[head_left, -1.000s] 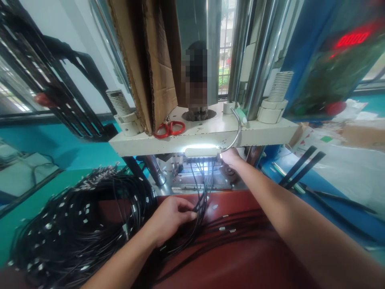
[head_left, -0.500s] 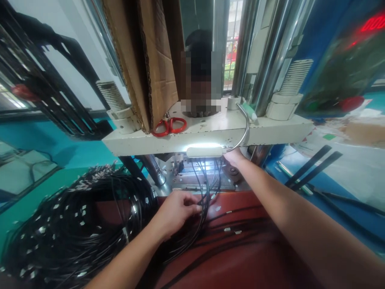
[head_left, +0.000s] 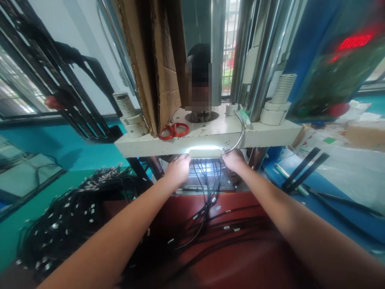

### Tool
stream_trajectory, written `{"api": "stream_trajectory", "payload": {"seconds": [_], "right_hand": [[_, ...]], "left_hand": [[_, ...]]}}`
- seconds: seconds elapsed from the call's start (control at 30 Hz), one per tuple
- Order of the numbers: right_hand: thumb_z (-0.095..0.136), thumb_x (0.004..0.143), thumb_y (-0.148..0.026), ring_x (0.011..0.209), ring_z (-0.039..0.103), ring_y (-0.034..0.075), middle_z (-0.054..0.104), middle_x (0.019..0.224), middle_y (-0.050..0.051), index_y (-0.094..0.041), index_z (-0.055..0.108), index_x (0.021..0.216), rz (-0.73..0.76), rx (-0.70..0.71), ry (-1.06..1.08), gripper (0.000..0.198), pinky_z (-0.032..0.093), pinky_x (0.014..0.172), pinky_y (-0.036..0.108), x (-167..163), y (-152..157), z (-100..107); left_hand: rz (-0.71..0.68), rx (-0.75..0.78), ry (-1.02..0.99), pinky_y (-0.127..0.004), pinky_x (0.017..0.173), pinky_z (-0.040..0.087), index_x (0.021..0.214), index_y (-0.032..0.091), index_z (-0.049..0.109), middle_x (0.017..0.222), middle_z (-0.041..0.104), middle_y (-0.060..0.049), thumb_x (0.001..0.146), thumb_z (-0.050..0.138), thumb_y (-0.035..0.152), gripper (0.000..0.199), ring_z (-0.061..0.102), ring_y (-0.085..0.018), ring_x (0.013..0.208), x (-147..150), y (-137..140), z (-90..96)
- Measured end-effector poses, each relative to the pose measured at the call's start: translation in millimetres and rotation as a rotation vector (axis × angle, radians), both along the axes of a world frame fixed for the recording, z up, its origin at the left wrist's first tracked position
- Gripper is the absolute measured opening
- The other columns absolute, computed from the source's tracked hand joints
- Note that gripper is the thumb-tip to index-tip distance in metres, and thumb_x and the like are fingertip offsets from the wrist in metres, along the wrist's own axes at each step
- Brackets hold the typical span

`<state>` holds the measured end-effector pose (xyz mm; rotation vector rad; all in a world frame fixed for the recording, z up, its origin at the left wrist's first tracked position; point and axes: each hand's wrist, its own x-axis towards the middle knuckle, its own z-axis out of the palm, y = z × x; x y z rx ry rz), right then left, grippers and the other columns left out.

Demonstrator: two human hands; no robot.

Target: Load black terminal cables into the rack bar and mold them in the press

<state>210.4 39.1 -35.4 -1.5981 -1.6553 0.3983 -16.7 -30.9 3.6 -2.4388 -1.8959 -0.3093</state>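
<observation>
Both my hands reach under the front edge of the cream press plate (head_left: 255,138), one at each end of a small lit lamp (head_left: 206,153). My left hand (head_left: 178,170) is closed by the lamp's left end, its fingertips hidden. My right hand (head_left: 234,161) is closed near the lamp's right end; the lamp and the plate's shadow cover what it grips. Between the hands, several thin black cables (head_left: 207,188) hang from behind the lamp over a metal base. They gather and run down onto a dark red surface (head_left: 237,253).
Red-handled scissors (head_left: 173,131) and cardboard (head_left: 167,76) rest on the plate. A large heap of black cables (head_left: 69,224) with pale tags lies left. Dark strips (head_left: 303,170) and a tool lie on the blue surface at right. A red display (head_left: 355,41) glows above. A person (head_left: 199,68) is behind the press.
My left hand has let go of the hanging cables and moved up to the lamp's left end. My right hand stays by the right end. The view has shifted slightly.
</observation>
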Motion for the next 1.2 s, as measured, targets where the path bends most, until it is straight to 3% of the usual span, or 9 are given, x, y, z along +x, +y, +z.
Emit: {"api": "stream_trajectory", "payload": {"seconds": [0.17, 0.33, 0.57, 0.8, 0.97, 1.2], "right_hand": [[0.053, 0.082, -0.025, 0.097, 0.059, 0.023, 0.066, 0.101, 0.008, -0.019, 0.071, 0.093, 0.128, 0.12, -0.132, 0.021, 0.042, 0.091, 0.034, -0.4, -50.7, 13.4], [0.05, 0.084, -0.022, 0.094, 0.058, 0.019, 0.065, 0.097, 0.005, -0.02, 0.069, 0.093, 0.218, 0.197, -0.175, 0.021, 0.041, 0.088, 0.028, -9.4, -80.3, 17.5], [0.049, 0.084, -0.021, 0.091, 0.057, 0.021, 0.064, 0.093, 0.007, -0.019, 0.069, 0.089, 0.193, 0.256, -0.184, 0.021, 0.042, 0.087, 0.031, -8.0, -80.5, 5.9], [0.048, 0.085, -0.02, 0.093, 0.056, 0.022, 0.064, 0.094, 0.007, -0.019, 0.069, 0.091, 0.159, 0.292, -0.179, 0.022, 0.041, 0.088, 0.031, -4.9, -80.6, 1.5], [0.047, 0.085, -0.02, 0.092, 0.056, 0.022, 0.064, 0.094, 0.007, -0.018, 0.069, 0.09, 0.149, 0.296, -0.181, 0.022, 0.041, 0.088, 0.031, -4.5, -79.4, 0.2], [0.048, 0.085, -0.021, 0.092, 0.056, 0.022, 0.064, 0.093, 0.007, -0.019, 0.069, 0.089, 0.126, 0.309, -0.185, 0.021, 0.04, 0.087, 0.031, -2.0, -79.7, -1.1]], "left_hand": [[0.001, 0.02, 0.067, -0.045, 0.099, 0.034, 0.13, 0.025, 0.049, 0.127, 0.052, -0.009, 0.086, 0.033, 0.01, 0.049, 0.047, -0.028, 0.115, 4.3, 3.2, -16.3], [0.064, 0.025, 0.084, -0.05, 0.097, 0.033, 0.132, 0.028, 0.047, 0.129, 0.048, -0.009, 0.086, 0.032, 0.012, 0.051, 0.042, -0.03, 0.117, 6.2, 7.1, -28.2], [0.076, 0.045, 0.088, -0.046, 0.092, 0.037, 0.129, 0.033, 0.05, 0.132, 0.045, -0.007, 0.078, 0.042, 0.011, 0.056, 0.041, -0.03, 0.116, 3.0, 11.7, -30.1], [-0.014, 0.09, 0.139, -0.047, 0.099, 0.029, 0.136, 0.031, 0.042, 0.132, 0.046, -0.008, 0.088, 0.028, 0.011, 0.053, 0.042, -0.028, 0.115, 9.3, 7.2, -32.0], [0.018, 0.093, 0.153, -0.05, 0.098, 0.029, 0.136, 0.029, 0.043, 0.133, 0.045, -0.01, 0.087, 0.032, 0.012, 0.053, 0.04, -0.031, 0.116, 12.6, 10.7, -33.2], [-0.072, 0.114, 0.171, -0.045, 0.101, 0.026, 0.139, 0.032, 0.038, 0.128, 0.048, -0.007, 0.087, 0.036, 0.012, 0.055, 0.038, -0.028, 0.118, 17.6, 5.0, -26.0]]}}
